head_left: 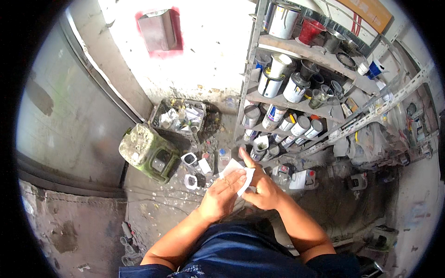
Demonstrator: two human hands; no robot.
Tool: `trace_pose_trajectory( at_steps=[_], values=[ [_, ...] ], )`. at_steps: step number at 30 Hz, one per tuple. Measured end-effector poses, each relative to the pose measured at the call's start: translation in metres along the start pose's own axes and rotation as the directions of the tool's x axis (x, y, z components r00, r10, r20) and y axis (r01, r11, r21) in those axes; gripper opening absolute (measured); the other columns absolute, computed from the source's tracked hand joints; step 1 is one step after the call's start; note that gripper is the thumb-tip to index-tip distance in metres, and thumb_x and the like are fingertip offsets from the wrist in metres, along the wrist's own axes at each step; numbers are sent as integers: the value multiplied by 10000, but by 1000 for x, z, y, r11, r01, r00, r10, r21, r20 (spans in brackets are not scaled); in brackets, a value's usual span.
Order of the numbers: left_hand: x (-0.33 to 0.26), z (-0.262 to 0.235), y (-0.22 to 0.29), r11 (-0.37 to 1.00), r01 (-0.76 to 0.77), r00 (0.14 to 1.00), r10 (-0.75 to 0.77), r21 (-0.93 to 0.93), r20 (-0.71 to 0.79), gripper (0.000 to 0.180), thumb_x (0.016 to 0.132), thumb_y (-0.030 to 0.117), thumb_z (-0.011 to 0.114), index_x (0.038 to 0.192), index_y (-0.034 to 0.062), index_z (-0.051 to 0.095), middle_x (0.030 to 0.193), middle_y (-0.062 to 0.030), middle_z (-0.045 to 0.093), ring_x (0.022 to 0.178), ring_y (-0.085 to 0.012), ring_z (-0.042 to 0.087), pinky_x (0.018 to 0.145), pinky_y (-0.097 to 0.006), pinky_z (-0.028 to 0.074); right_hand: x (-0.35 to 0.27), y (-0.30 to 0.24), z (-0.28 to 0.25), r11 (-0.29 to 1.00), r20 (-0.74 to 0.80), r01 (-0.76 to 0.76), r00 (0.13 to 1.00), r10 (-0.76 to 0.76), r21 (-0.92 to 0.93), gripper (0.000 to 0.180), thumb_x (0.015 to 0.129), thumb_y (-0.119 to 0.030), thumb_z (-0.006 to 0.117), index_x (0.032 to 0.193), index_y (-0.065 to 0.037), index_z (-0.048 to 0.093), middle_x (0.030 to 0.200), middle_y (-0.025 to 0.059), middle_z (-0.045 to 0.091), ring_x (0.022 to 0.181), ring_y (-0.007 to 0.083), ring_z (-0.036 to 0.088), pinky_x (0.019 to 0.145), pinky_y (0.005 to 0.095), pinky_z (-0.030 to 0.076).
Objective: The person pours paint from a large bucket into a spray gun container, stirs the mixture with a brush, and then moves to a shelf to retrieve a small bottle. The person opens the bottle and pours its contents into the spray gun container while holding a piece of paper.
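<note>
My left hand (220, 198) is closed on a crumpled white wipe (246, 181), its fingers pressing it against my right hand. A corner of the wipe sticks out past the left fingertips. My right hand (265, 189) is open around that side of the wipe, with one digit stretched forward and another apart from it on the near side. Its remaining fingers are partly hidden. Both hands are held together in front of my body, above the littered floor.
Ahead right, a metal shelf rack (301, 46) carries paint cans and cups. A grimy green jerrycan (150, 153) and a crate of rubbish (178, 101) stand ahead left. Cut plastic containers (190, 181) and a white metal can (303, 180) are on the floor.
</note>
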State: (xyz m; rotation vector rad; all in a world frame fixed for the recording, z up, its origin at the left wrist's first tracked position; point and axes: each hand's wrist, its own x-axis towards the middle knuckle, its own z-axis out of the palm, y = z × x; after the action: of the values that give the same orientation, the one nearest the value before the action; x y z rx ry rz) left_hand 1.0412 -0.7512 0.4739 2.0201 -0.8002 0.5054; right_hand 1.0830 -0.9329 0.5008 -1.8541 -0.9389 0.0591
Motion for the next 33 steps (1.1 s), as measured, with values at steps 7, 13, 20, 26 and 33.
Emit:
trace_pose_trajectory(
  at_steps=[7,13,20,26,33],
  values=[
    [-5,-17,3,748,571,803,-595,-337,41,306,921,16,455,1214,-21,536,1076,-125,638,1010,-268,604,871,-354,468,-4,-10,4,714,-100,-102,967,235,693,741,821,-218,645,1398,21,246,1507,200,121,1396,313,133,1102,433,168],
    [6,1,30,-240,262,653,-669,-935,354,453,937,248,489,1348,86,387,1337,-66,461,1229,-235,440,1022,-463,351,16,1,6,617,70,-339,906,417,710,837,784,-200,725,1411,28,220,1439,188,290,1327,261,295,1078,354,238],
    [-5,-7,24,459,587,762,-592,-667,263,336,914,87,509,1247,46,514,1196,-119,586,1088,-249,570,952,-388,431,6,21,2,779,202,-378,926,320,500,742,749,-97,716,1370,-1,321,1355,155,424,1264,244,400,1040,361,329],
    [-21,-1,25,827,501,861,-506,-254,51,292,905,27,500,1191,19,558,1125,-152,624,1013,-194,610,876,-337,472,25,6,-2,501,73,-308,898,434,809,632,845,-213,655,1337,34,346,1312,191,463,1229,266,442,1027,366,360],
    [5,5,28,-173,234,537,-798,-957,275,338,958,182,398,1275,69,432,1265,-81,521,1162,-238,505,987,-468,383,13,13,52,965,-354,-262,902,249,13,659,866,-290,633,1351,28,319,1274,239,482,1197,318,484,971,380,394]
  ],
)
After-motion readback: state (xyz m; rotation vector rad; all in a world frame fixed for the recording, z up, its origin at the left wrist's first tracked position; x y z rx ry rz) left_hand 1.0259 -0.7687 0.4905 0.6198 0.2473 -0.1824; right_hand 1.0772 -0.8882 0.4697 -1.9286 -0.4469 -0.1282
